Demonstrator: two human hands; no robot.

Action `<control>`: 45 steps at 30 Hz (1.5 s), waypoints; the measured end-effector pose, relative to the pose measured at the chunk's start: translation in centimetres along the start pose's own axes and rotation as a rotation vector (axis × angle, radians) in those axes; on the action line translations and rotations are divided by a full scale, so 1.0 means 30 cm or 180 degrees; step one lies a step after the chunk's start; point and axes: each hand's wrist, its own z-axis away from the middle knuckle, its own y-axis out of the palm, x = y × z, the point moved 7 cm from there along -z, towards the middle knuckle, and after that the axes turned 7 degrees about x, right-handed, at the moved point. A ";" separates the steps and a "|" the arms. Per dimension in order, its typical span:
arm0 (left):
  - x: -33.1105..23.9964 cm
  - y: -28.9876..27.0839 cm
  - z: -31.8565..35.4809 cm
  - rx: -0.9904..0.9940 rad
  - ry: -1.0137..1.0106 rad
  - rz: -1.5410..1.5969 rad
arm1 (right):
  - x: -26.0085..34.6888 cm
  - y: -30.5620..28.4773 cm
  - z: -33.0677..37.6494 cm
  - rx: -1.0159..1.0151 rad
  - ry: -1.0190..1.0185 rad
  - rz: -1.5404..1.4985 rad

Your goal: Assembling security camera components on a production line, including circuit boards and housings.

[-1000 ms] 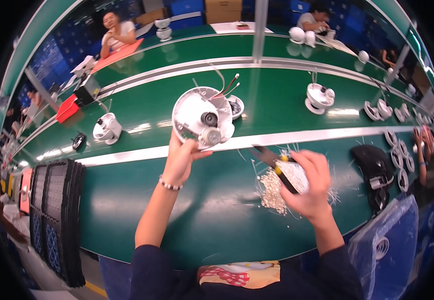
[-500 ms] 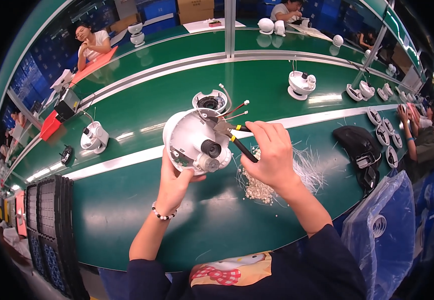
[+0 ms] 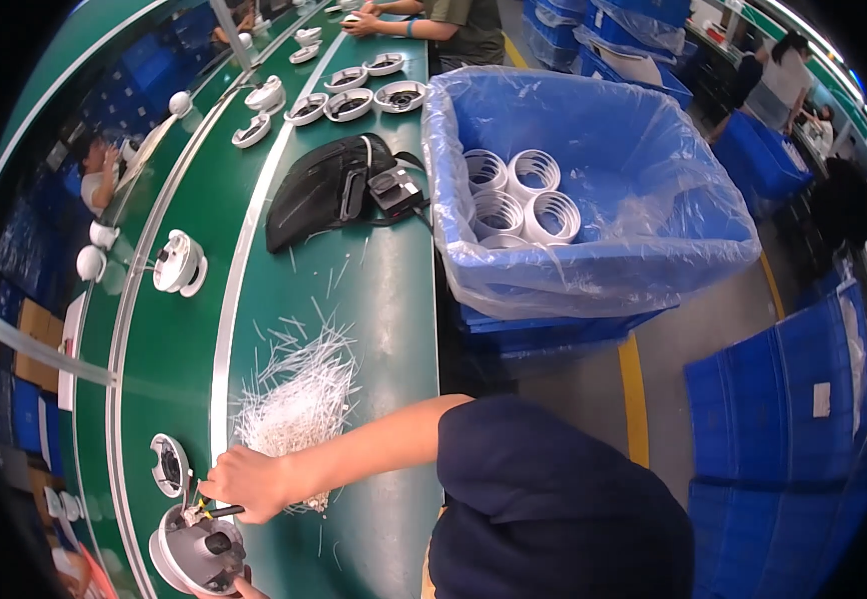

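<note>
A round white camera housing (image 3: 176, 554) with a black lens (image 3: 218, 543) sits at the lower left of the view. My left hand (image 3: 246, 586), mostly cut off by the lower edge, grips its near side; only a finger or two show. Closed around black-and-yellow wire cutters (image 3: 225, 512), my right hand (image 3: 254, 484) has the jaws at the housing's rim beside a few thin wires. Just beyond lies a white round cover (image 3: 167, 466) with a dark inside. Beside my right forearm spreads a pile of white cut tie ends (image 3: 299, 399), with small pale bits partly hidden under the arm.
A black bag (image 3: 319, 190) lies farther along the green bench. A blue bin (image 3: 613, 190) lined with clear plastic holds several white rings. Another white camera unit (image 3: 180, 263) and several round covers (image 3: 350, 104) stand along the bench. A co-worker's arm (image 3: 394, 25) is at the far end.
The view has swung to the right, bringing the blue bin into sight and shifting my hands to the lower left. The cutters and the housing are still held.
</note>
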 end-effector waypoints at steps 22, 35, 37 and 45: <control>0.091 0.054 -0.133 0.0255 0.0146 0.0759 | -0.103 -0.112 0.032 -0.0306 -0.0102 -0.0883; 0.458 -0.027 -0.445 -0.0957 -0.0264 0.4153 | -0.087 -0.089 0.126 -0.0332 -0.0322 -0.1005; 0.580 -0.108 -0.505 -0.1095 -0.0402 0.3959 | -0.090 -0.068 0.127 -0.0144 -0.0248 -0.1063; 0.700 -0.485 -0.344 -0.2027 -0.0445 0.3008 | -0.075 -0.045 0.122 0.0083 -0.0510 -0.0927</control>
